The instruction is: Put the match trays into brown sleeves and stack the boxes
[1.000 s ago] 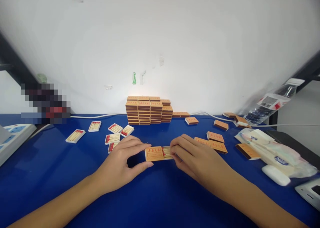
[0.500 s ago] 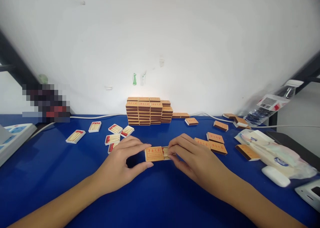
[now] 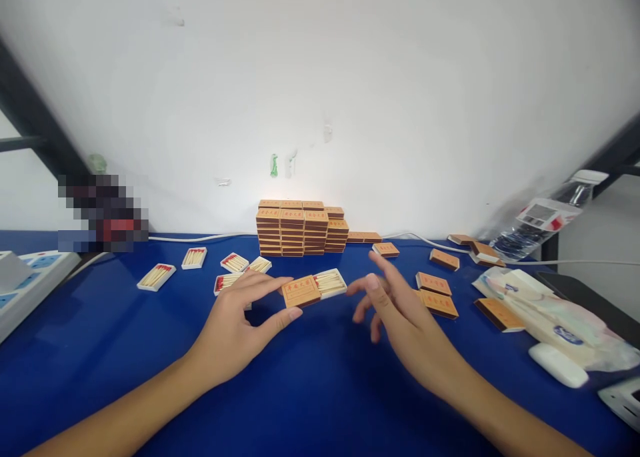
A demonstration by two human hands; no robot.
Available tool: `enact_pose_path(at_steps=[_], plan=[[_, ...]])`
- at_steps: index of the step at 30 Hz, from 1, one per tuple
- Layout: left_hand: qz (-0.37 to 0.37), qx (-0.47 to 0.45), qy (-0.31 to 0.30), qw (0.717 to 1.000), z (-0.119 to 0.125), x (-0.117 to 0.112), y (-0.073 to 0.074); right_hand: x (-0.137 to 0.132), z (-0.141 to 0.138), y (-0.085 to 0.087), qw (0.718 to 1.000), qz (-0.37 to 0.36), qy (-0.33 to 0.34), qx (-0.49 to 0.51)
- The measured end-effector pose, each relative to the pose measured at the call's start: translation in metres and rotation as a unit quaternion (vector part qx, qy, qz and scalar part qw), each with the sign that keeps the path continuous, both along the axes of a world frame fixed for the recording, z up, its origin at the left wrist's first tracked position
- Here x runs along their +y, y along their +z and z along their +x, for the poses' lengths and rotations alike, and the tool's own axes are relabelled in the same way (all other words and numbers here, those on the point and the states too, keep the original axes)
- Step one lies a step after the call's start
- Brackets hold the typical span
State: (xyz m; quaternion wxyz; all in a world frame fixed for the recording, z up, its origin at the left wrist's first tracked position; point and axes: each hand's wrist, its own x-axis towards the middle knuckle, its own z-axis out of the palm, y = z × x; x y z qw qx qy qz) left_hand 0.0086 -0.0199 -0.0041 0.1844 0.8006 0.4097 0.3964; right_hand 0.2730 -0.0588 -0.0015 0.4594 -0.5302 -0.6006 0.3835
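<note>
Between thumb and fingers, my left hand (image 3: pixel 245 323) grips a matchbox (image 3: pixel 303 291) by its orange sleeve. The white tray of the box, full of matches (image 3: pixel 329 283), sticks out about halfway on the right. My right hand (image 3: pixel 400 307) is just right of the tray with fingers spread, apart from the box and holding nothing. Behind and partly under my left hand lie several open trays of red-tipped matches (image 3: pixel 234 263). Two more match trays, one of them a tray (image 3: pixel 157 277) at the far left, lie further off. Closed matchboxes (image 3: pixel 434 284) lie beyond my right hand.
A stack of matchboxes (image 3: pixel 293 233) stands against the wall. On the right are a tilted plastic bottle (image 3: pixel 540 217), a tissue pack (image 3: pixel 555 317) and a white rounded case (image 3: pixel 559 365). A power strip (image 3: pixel 37 283) sits at the left edge. A white cable (image 3: pixel 200 237) runs along the wall.
My right hand has let go of the matchbox tray and opened, moving right. In my left hand, the matchbox has tilted, with its tray end raised and more matches showing.
</note>
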Motion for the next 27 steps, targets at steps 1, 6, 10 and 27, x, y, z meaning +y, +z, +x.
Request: enact_pose_path(at_steps=[1,6,10,27], plan=[[0.002,-0.005,0.006,1.0,0.0,0.0,0.0,-0.004,-0.005,-0.001,0.998,-0.033,0.036,0.04],[0.016,-0.011,0.006,1.0,0.002,-0.002,0.0,-0.019,-0.021,-0.002,0.98,-0.09,0.143,0.103],[0.021,-0.009,0.015,1.0,0.002,-0.003,-0.001,-0.022,-0.022,-0.001,0.983,-0.083,0.083,0.144],[0.043,-0.018,0.02,0.999,0.006,-0.005,-0.002,-0.031,-0.026,0.003,0.963,-0.119,0.145,0.193]])
